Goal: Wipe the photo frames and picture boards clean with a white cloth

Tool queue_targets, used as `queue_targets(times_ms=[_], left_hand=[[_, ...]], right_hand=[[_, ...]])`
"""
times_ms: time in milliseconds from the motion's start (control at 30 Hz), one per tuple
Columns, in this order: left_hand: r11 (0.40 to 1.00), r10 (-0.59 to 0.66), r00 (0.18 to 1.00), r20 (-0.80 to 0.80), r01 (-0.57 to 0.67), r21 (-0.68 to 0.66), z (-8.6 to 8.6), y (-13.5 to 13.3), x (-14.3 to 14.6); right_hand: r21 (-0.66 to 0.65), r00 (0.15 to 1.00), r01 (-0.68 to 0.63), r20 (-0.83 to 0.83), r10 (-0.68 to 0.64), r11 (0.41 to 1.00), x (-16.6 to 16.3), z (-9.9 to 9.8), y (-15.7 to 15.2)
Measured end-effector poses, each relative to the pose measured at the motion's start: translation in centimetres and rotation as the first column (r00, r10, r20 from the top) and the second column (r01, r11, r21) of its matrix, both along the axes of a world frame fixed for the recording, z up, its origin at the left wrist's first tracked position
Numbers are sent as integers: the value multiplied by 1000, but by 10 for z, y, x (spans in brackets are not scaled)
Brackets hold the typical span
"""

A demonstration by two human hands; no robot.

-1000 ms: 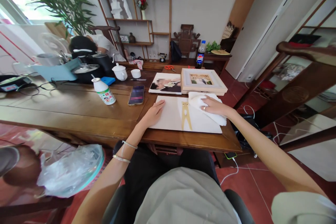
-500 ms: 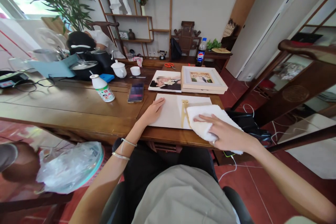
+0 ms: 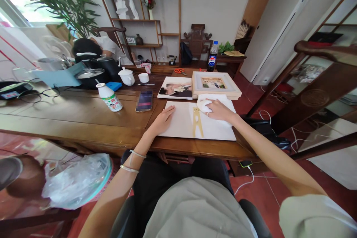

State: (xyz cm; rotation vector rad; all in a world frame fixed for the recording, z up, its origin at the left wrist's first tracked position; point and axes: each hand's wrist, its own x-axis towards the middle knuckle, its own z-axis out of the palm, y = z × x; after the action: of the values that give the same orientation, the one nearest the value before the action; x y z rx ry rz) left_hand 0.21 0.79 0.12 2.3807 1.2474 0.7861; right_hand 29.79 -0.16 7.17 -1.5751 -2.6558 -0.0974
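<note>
A flat white panel (image 3: 181, 122), which looks like the back of a picture frame, lies near the table's front edge. A gold A-shaped stand piece (image 3: 197, 121) sits on its middle. My left hand (image 3: 164, 119) rests flat on the panel's left edge, fingers stretched out. With my right hand (image 3: 219, 111) I hold a white towel (image 3: 224, 100) pressed on the panel's far right part. The towel is bunched under my fingers and covers that corner.
Behind the panel lie a photo panel (image 3: 174, 88) and a framed picture (image 3: 216, 84). A phone (image 3: 144, 101), a white drink bottle (image 3: 109, 97), a lidded white cup (image 3: 126, 76), orange-handled scissors (image 3: 180, 71) and a cola bottle (image 3: 212, 56) stand or lie around. A person (image 3: 106, 46) sits across the table.
My right hand has moved the towel away from me, from the panel's near right side to its far right side, uncovering the whole stand piece. My left hand stays in place.
</note>
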Motion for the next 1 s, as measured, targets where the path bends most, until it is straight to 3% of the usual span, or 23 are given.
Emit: queue_targets(times_ms=[100,333,433,533,800,900,1000], left_hand=[[1000,-1,1000,-7,1,7,0,0,0],[1000,-2,1000,3,2,11,0,0,1],[1000,1,1000,-2,-1,13,-1,0,0],[1000,3,1000,-1,-3,14,-3,1,0],[1000,9,1000,2,-9,5,-1,0,0],[1000,8,1000,4,-8,2,0,0,1],[1000,3,1000,2,-3,4,0,-1,1]], right_hand=[[-33,1000,-22,-4,22,999,-1,0,-15],[-190,990,-140,-37,135,972,-5,15,-123],[-244,990,-139,-49,131,960,-3,21,-142],[-222,991,-128,-69,115,967,2,18,-124],[25,999,52,-17,-52,998,2,-10,-20],[30,998,56,-23,-55,998,0,-13,-13],[-1,999,-9,-35,9,1000,-2,-11,-34]])
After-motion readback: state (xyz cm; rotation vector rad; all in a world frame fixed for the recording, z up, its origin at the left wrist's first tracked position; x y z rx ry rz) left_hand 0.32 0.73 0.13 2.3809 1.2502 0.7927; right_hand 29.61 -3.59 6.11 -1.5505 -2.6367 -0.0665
